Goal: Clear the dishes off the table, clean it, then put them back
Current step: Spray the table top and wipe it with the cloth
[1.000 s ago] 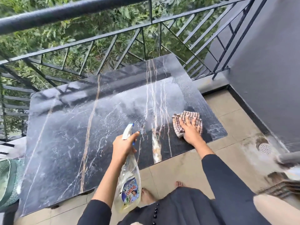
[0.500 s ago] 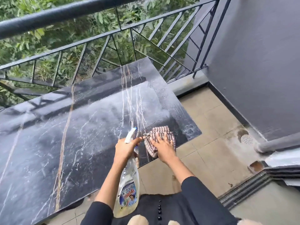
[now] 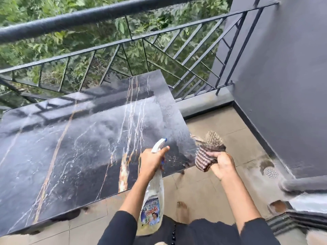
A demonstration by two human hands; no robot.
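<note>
left grip [image 3: 151, 160]: I am wrapping it round the neck of the spray bottle [image 3: 153, 195], forefinger lying along the white trigger head.
spray bottle: its head is showing over the counter's near edge, its body hanging down below.
right grip [image 3: 223, 166]: I am clutching the striped cloth [image 3: 208, 151] in it, bunched up, in the air just off the counter's right corner.
counter [image 3: 70, 147]: black marble, glistening with wet streaks, standing beside the railing [image 3: 106, 50].

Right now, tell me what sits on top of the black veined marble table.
Only a wet sheen on the black marble table. The left hand, gripping the clear plastic spray bottle, covers a patch near the edge.
</note>
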